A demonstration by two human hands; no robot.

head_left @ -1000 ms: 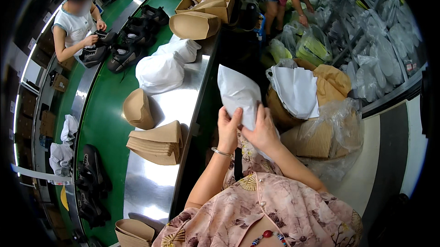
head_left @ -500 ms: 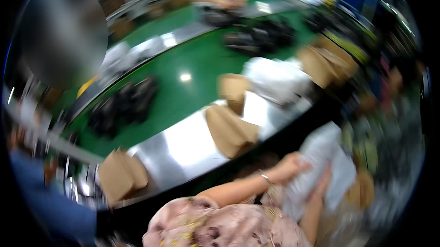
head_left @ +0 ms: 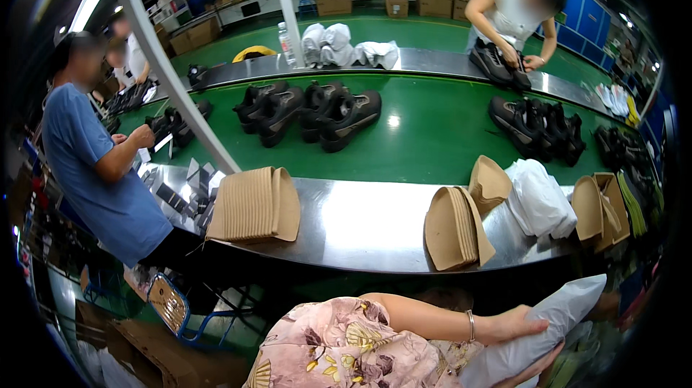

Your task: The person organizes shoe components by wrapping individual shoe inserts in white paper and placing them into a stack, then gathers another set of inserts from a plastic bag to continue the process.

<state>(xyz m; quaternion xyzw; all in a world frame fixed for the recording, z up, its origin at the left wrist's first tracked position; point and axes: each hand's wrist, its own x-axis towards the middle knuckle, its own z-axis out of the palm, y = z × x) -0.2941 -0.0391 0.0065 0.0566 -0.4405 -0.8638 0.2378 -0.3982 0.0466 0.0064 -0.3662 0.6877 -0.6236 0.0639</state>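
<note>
A long white wrapped package [head_left: 566,310], with a smooth, lightly creased surface, lies slanted across my lap at the lower right. From above, my left hand [head_left: 515,324], with a bracelet at the wrist, is closed on it, thumb along the top. My right hand [head_left: 544,366] grips the package from below; only part of its fingers shows. What the wrapping contains is hidden. Closest on the steel bench edge [head_left: 360,258] stands a stack of brown cardboard shoe inserts [head_left: 455,233], with another brown insert [head_left: 490,180] behind it and white wrapped bundles [head_left: 539,197] to the right.
Dark shoes [head_left: 310,114] stand in groups on the green conveyor [head_left: 411,146]. A larger insert stack [head_left: 249,204] sits left on the bench. One person in blue [head_left: 101,164] stands at left; another across the belt handles shoes. A metal post [head_left: 169,64] rises at left.
The view has swung to the right and steadied from blur. My hands still hold the white package, which now lies lower and more slanted, with the right hand beneath it.
</note>
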